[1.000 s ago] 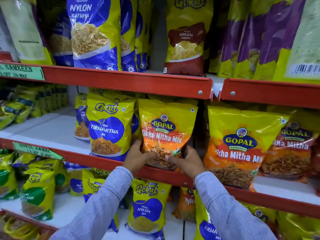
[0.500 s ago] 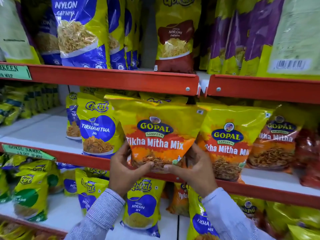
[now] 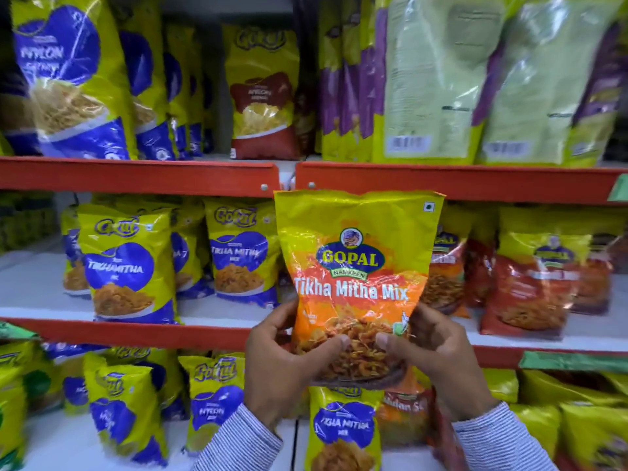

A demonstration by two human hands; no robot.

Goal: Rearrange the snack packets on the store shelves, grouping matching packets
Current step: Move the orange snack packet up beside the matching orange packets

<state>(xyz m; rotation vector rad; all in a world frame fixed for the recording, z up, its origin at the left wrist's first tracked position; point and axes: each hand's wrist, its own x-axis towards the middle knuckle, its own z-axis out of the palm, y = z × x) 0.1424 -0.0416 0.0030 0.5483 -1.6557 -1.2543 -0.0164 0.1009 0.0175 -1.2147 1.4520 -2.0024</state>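
A yellow and orange Gopal Tikha Mitha Mix packet (image 3: 356,266) stands upright in the air in front of the middle shelf. My left hand (image 3: 278,365) grips its lower left corner and my right hand (image 3: 441,362) grips its lower right corner, thumbs on the front. Behind it on the right stand matching orange packets (image 3: 445,266) and red-orange ones (image 3: 533,283). To the left on the same shelf stand yellow and blue Tikha Mitha packets (image 3: 125,266), with another one of them (image 3: 243,256) closer to my hands.
Red shelf edges (image 3: 136,175) run across the view. The top shelf holds blue Nylon packets (image 3: 71,79), a maroon packet (image 3: 263,96) and large green-backed packets (image 3: 438,79). The bottom shelf carries more yellow and blue packets (image 3: 343,433). Bare white shelf board (image 3: 30,283) shows at the middle left.
Both hands have lifted the orange Tikha Mitha Mix packet off the middle shelf and carried it up and to the right. The view has shifted right and closer.
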